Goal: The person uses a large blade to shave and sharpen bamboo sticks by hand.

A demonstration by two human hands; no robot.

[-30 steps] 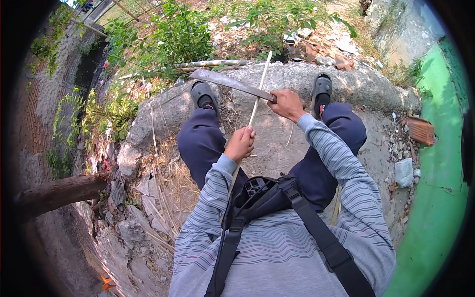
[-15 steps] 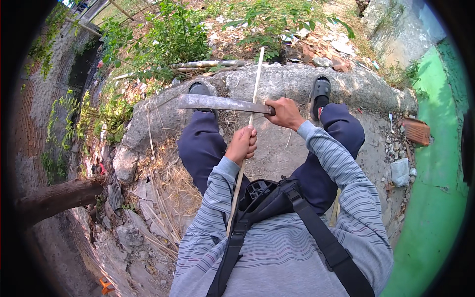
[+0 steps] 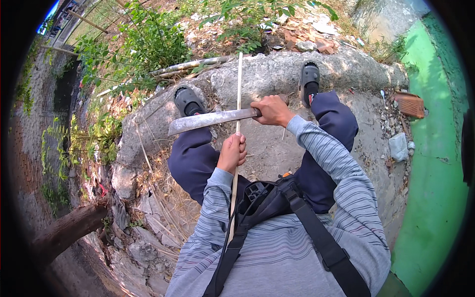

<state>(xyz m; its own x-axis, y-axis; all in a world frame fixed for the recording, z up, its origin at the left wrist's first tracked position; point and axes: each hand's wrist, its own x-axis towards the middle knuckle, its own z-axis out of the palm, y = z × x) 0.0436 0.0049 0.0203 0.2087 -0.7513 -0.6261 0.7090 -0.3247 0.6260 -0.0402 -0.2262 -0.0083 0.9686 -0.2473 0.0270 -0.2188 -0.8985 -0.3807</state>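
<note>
My left hand [image 3: 232, 153] is closed around a long, thin, pale strip that looks like split bamboo [image 3: 239, 81]. The strip runs from near my waist, between my knees, toward the low concrete ledge. My right hand [image 3: 272, 110] grips the handle of a machete [image 3: 210, 120]. Its broad, worn grey blade lies crosswise over the strip, just beyond my left fist, with the tip pointing left above my left knee. Whether the edge touches the strip or bites into it cannot be made out.
My feet in dark clogs rest by the rough concrete ledge [image 3: 346, 72]. Green plants and rubble lie beyond it. A green wall [image 3: 430, 163], an orange-brown brick [image 3: 409, 105] and a white bag [image 3: 398, 147] are at right. A dark log [image 3: 69, 230] juts in at left.
The machete has tilted, its tip now nearer to me and its handle end farther away. The strip points more nearly straight ahead. Both hands keep their grips, and the whole view has shifted slightly.
</note>
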